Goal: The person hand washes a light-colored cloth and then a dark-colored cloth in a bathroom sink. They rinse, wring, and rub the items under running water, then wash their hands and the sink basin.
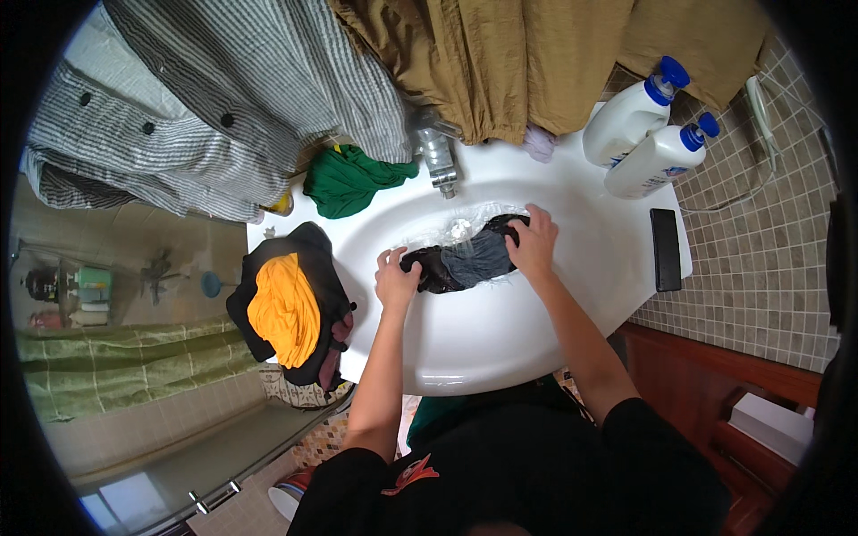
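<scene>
A wet dark grey and black cloth item [474, 258] lies stretched across the bottom of the white washbasin [456, 342], in shallow clear water. My left hand [397, 281] grips its left end with thumb and fingers. At the upper right end, my right hand [534, 242] has its fingers curled on the black part. Just behind the cloth, the chrome faucet [440, 161] points down into the basin; its drain [461, 229] shows beyond the cloth's far edge.
Yellow [285, 308] and black clothes [312, 248] are heaped on the left rim, with a green cloth [355, 179] behind. Two white pump bottles [653, 161] and a flat black object [665, 249] occupy the right side. A striped shirt [268, 100] and brown garments [496, 67] hang overhead.
</scene>
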{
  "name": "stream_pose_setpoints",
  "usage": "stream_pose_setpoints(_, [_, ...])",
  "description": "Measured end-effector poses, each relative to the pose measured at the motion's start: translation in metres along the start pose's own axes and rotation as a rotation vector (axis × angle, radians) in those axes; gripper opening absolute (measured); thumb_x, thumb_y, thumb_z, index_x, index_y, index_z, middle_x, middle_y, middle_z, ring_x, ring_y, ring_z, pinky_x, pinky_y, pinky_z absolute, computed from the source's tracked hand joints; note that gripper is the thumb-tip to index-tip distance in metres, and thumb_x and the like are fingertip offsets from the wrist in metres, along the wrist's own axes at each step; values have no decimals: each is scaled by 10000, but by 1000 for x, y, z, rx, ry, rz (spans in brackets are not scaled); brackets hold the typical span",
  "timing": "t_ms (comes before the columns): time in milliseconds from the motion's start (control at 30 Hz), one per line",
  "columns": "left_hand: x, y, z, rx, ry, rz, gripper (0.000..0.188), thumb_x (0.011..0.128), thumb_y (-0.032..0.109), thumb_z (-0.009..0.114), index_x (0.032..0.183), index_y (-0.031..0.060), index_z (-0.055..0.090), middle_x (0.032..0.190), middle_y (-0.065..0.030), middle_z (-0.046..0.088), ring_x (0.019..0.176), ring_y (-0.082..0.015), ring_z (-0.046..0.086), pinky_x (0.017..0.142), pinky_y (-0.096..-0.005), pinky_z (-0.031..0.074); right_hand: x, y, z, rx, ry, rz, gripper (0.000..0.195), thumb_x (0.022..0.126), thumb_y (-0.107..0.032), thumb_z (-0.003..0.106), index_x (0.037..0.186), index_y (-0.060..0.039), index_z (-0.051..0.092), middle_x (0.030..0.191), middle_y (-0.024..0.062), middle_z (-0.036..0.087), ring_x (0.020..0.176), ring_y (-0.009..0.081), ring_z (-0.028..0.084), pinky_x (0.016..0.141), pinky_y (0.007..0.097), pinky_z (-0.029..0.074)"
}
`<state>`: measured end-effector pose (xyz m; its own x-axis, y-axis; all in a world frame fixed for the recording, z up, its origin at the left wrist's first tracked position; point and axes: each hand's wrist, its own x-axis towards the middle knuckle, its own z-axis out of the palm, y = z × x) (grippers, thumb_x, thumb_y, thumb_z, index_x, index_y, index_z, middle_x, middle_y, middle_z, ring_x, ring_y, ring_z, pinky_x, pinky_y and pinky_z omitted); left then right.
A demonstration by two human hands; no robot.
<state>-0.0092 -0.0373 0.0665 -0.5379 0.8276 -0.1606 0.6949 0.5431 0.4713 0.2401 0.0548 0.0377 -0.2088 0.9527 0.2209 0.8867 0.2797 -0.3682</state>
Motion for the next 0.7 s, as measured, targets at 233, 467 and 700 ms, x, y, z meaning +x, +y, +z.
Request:
stream_pose_setpoints(233, [15,-12,82,-214,-217,-73,459,645,221,694,1078,159,556,1049,-178,528,919,-386,546,824,-441,460,-18,-37,37,4,-342,-520,675,666,-473,698,1259,-246,469,1401,72,311,1274,291,278,942,596,257])
stream_pose_setpoints(467, [38,-37,87,-776,-178,-297,528,673,143,689,1149,218,474,1111,-105,519,961,-283,538,744,-425,470,17,-47,30,-33,-207,156,676,613,-335,759,1195,-165,462,1192,103,404,1106,294,388,870,491,393])
stream_pose_setpoints(700, [24,13,42,-1708,-765,-720,642,761,627,563,1136,107,553,1111,-97,593,973,-254,586,882,-454,460,-12,-117,22,1011,-382,411,500,661,-119,628,1149,-68,526,1109,143,505,1027,286,519,890,351,424])
